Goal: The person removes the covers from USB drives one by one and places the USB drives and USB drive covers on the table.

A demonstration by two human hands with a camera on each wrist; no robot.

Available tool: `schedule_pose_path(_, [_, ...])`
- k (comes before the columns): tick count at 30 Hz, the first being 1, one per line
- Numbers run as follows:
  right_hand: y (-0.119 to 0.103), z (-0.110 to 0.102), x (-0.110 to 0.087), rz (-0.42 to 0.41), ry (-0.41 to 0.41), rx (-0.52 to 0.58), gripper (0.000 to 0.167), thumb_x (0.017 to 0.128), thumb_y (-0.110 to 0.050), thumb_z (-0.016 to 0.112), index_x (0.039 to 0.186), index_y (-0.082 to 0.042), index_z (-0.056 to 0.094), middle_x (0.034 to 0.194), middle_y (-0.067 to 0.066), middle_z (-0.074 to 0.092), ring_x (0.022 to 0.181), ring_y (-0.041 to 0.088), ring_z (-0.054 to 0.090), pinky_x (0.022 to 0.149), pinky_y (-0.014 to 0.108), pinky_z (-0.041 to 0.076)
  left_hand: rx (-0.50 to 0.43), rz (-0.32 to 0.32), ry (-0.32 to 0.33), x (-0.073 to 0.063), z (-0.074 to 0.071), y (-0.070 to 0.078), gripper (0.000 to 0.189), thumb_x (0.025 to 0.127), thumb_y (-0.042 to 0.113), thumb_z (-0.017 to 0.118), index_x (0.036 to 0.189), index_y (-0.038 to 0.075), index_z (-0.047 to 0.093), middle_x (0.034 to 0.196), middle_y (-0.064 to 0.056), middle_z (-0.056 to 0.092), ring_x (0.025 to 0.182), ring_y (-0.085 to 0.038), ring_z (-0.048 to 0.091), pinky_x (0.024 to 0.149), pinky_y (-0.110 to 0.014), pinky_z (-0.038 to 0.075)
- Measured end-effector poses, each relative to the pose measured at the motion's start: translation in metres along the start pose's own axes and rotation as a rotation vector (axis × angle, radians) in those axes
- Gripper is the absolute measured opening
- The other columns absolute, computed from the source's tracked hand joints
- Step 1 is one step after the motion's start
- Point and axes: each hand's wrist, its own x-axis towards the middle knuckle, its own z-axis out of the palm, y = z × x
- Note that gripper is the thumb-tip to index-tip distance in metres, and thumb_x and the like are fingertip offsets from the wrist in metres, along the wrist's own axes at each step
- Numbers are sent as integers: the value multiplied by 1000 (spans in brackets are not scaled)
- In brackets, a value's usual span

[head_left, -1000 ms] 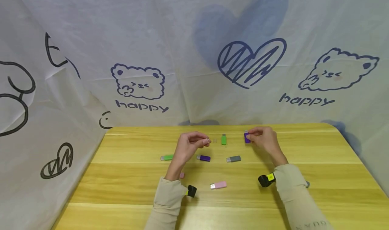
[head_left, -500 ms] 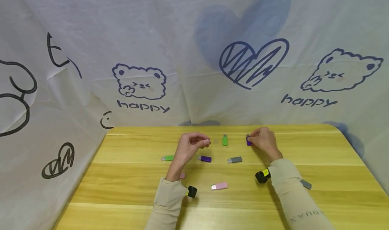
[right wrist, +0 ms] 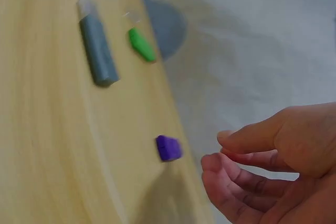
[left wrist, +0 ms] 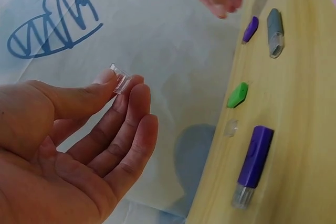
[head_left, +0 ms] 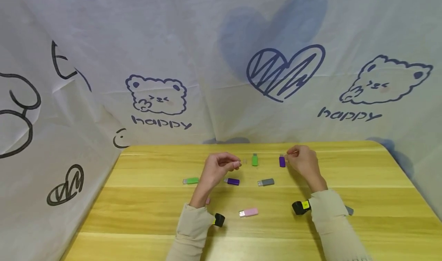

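Plastic piece (left wrist: 120, 78), clear and small, sits pinched between the thumb and forefinger of your left hand (head_left: 218, 169), raised above the table (head_left: 138, 215), with your other fingers on that side loosely bent. Just beyond those fingertips, toward your right hand (head_left: 305, 164), lies a second clear piece (head_left: 244, 161), and right beside it a green USB stick (head_left: 254, 160) with its plug pointing away from you. Your right hand is released: thumb and fingertips come close together, but you hold nothing between them. The nearest thing to it is an upper purple stick (head_left: 282, 162), lying just to the left of your right fingertips and apart from them, plug away from you. On your side of the left fingertips lies a lower purple stick (head_left: 233, 181), set sideways with its plug to the left; a grey stick (head_left: 266, 182) lies the same way between your hands, nearer you than the first green one. To the left of your left hand is another green stick (head_left: 190, 181), and a pink item (head_left: 208, 201) peeks out from behind that wrist, mostly hidden. Nearer you, between your sleeves, rests a pink stick (head_left: 248, 212). Past your right sleeve (head_left: 329, 211) another grey item (head_left: 350, 210) shows in part. Beyond both hands hangs a pale cloth (head_left: 221, 119) with drawings.
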Motion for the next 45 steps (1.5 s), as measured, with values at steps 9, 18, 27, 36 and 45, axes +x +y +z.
schedule_pose_path(9, [-8, -19, -34, -61, 70, 114, 25, 97, -16, 71, 113, 3, 72, 101, 19, 72, 87, 33, 72, 69, 27, 54, 113, 40, -66, 10, 12, -4, 11, 96, 6, 72, 103, -1, 79, 94, -10, 76, 87, -32, 72, 79, -46, 60])
schedule_pose_path(18, [-14, -50, -62, -36, -5, 91, 37, 101, -25, 68, 127, 1, 67, 115, 21, 70, 101, 38, 69, 76, 32, 57, 252, 32, -134, 37, 33, 15, 9, 96, 8, 72, 97, 3, 79, 88, -7, 76, 88, -36, 72, 69, -25, 54])
schedule_pose_path(27, [-4, -81, -76, -1, -32, 106, 46, 103, -32, 64, 134, 2, 63, 124, 24, 66, 104, 37, 69, 69, 17, 53, 507, 53, -282, 81, 71, 18, 7, 93, 11, 77, 89, 8, 80, 85, 1, 75, 77, -14, 66, 65, -18, 49])
schedule_pose_path(36, [15, -101, -83, 39, -33, 77, 51, 104, -38, 61, 138, 1, 60, 127, 25, 65, 82, -9, 61, 68, 19, 56, 754, 130, -363, 101, 101, 14, 7, 93, 13, 77, 91, 9, 82, 92, 1, 77, 86, -11, 68, 77, -17, 52])
schedule_pose_path(45, [18, -102, -81, 37, -14, 74, 49, 104, -34, 62, 135, 3, 61, 125, 27, 65, 88, 13, 70, 67, 18, 56, 843, 76, -371, 106, 112, 5, 12, 91, 2, 76, 85, 11, 81, 87, 4, 74, 78, -9, 62, 67, -20, 51])
